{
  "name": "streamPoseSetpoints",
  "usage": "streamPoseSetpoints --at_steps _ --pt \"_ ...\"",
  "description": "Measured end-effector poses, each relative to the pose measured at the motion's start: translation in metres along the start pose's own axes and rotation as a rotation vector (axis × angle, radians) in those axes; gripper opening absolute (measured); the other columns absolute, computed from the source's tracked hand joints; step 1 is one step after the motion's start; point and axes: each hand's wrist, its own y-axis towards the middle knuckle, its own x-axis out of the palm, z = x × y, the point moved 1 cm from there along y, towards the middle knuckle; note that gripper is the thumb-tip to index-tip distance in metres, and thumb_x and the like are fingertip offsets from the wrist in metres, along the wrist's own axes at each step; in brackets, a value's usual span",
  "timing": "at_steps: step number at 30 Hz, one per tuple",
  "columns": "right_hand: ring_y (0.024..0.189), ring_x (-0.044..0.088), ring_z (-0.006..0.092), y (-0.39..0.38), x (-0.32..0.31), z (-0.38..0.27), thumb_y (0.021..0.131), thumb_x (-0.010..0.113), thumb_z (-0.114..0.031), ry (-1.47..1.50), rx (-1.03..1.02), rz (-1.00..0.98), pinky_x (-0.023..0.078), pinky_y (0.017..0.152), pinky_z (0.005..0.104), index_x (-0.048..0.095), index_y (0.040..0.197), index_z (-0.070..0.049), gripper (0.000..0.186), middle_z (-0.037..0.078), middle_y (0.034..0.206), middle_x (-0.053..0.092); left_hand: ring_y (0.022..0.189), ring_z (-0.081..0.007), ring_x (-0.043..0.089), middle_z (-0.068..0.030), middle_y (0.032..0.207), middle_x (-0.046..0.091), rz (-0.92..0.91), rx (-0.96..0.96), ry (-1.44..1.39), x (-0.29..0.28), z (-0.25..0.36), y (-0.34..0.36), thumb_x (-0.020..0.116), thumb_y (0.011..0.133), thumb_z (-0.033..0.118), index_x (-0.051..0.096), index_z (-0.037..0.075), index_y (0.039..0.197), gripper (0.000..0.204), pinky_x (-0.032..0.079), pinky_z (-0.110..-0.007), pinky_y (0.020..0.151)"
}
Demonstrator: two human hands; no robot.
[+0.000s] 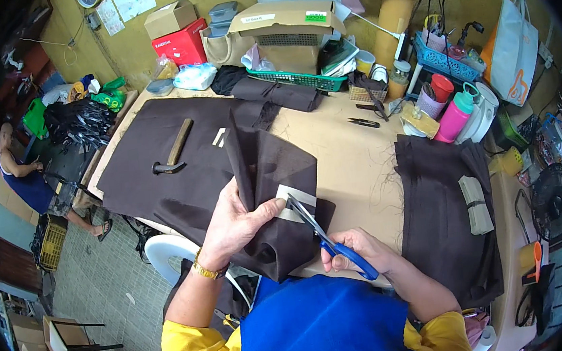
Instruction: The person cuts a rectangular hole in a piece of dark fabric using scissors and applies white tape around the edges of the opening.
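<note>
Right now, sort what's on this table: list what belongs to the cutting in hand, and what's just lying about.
In use:
- left hand gripping the folded dark brown fabric
- pale strip on that fabric
- right hand working the blue-handled scissors

Lying about:
- hammer on the spread cloth
- small black snips
- pink bottle
- stacked dark fabric at the right
- green basket

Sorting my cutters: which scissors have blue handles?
The scissors in the right hand, cutting the dark cloth; the small snips lying on the table are black.
</note>
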Motion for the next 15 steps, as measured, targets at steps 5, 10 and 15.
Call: streamPoseSetpoints --at_steps 5,10,15 --pt "0.067 0.051 0.0034 0.007 0.006 -0.005 0.085 0.073 -0.033 -0.036 -0.114 0.022 0.041 0.059 0.0198 0.061 0.084 -0.004 0.032 -0.002 0.073 0.058 0.099 -0.0111 0.057 -0.0073 0.111 0.061 0.017 -0.037 -0.020 0.004 0.005 -0.001 0.073 0.080 0.003 0.049 -0.004 0.119 0.046 0.047 -0.028 0.090" --pt "0.063 0.050 0.0033 0.011 0.006 -0.003 0.085 0.073 -0.035 -0.065 -0.103 0.033 0.041 0.055 0.0207 0.061 0.082 -0.003 0.034 -0.002 0.068 0.058 0.102 -0.0124 0.056 -0.0071 0.112 0.061 0.018 -0.019 -0.043 0.004 0.003 -0.004 0.074 0.080 0.003 0.049 -0.003 0.121 0.048 0.046 -0.029 0.092" --pt "0.061 0.050 0.0031 0.013 0.009 -0.005 0.085 0.073 -0.036 -0.086 -0.124 0.057 0.041 0.054 0.0210 0.061 0.080 -0.003 0.035 -0.002 0.065 0.057 0.104 -0.0130 0.056 -0.0076 0.114 0.059 0.018 0.010 -0.039 0.007 0.002 -0.006 0.074 0.080 0.004 0.047 -0.002 0.123 0.051 0.045 -0.029 0.093"
